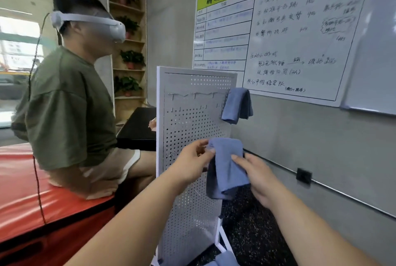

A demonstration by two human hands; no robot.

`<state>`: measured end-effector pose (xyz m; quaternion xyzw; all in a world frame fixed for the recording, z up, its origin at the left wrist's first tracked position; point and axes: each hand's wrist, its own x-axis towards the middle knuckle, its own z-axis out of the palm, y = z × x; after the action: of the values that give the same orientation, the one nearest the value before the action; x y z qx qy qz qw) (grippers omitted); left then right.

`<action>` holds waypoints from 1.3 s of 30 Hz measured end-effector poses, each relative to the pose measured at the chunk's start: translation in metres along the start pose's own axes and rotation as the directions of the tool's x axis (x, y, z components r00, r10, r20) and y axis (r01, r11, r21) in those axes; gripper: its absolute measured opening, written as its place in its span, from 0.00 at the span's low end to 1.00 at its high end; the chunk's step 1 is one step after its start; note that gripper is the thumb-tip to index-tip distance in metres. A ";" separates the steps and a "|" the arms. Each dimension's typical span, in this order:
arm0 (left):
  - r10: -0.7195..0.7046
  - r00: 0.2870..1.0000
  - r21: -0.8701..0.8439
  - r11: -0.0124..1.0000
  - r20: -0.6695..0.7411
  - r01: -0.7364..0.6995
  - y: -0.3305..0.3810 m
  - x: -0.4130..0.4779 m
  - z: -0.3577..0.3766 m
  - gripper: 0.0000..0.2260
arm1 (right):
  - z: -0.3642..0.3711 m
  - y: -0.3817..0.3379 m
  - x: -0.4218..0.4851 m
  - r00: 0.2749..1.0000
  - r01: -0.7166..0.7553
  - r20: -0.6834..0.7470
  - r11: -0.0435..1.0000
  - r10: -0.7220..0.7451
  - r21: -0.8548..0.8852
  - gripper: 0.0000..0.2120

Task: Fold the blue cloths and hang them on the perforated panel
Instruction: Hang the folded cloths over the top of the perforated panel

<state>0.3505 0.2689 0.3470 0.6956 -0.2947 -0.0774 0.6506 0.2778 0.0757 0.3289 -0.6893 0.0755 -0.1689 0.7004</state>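
Observation:
A white perforated panel (188, 128) stands upright on a white foot. One folded blue cloth (236, 105) hangs from a hook at the panel's upper right edge. A second folded blue cloth (226, 167) drapes in front of the panel's middle right. My left hand (192, 159) pinches this cloth at its upper left corner. My right hand (260, 177) holds its right side, fingers on the fabric. More blue cloth (225, 260) lies at the panel's foot, at the bottom edge of the view.
A person with a headset (70, 94) sits on a red mat (32, 190) left of the panel. A whiteboard (300, 30) hangs on the grey wall behind. Metal hooks (192, 95) line the panel's upper part. The floor (252, 233) is dark and speckled.

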 end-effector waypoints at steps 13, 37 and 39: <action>0.085 0.971 0.061 0.995 -0.225 -0.074 0.055 0.043 0.035 0.08 | 0.007 -0.050 0.027 0.878 0.324 -0.236 0.879 -0.418 -0.350 0.04; 0.547 0.837 0.977 0.182 -0.010 -0.107 0.175 0.204 0.020 0.06 | -0.036 -0.175 0.168 0.740 0.276 -0.078 0.408 -0.668 -0.870 0.11; 0.533 0.845 0.987 0.150 -0.027 -0.063 0.172 0.217 0.021 0.07 | -0.032 -0.171 0.181 0.769 0.251 -0.099 0.441 -0.631 -0.862 0.11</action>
<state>0.4637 0.1431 0.5670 0.8685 -0.2822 0.3899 0.1185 0.4124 -0.0150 0.5204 -0.8713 0.1006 -0.4361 0.2012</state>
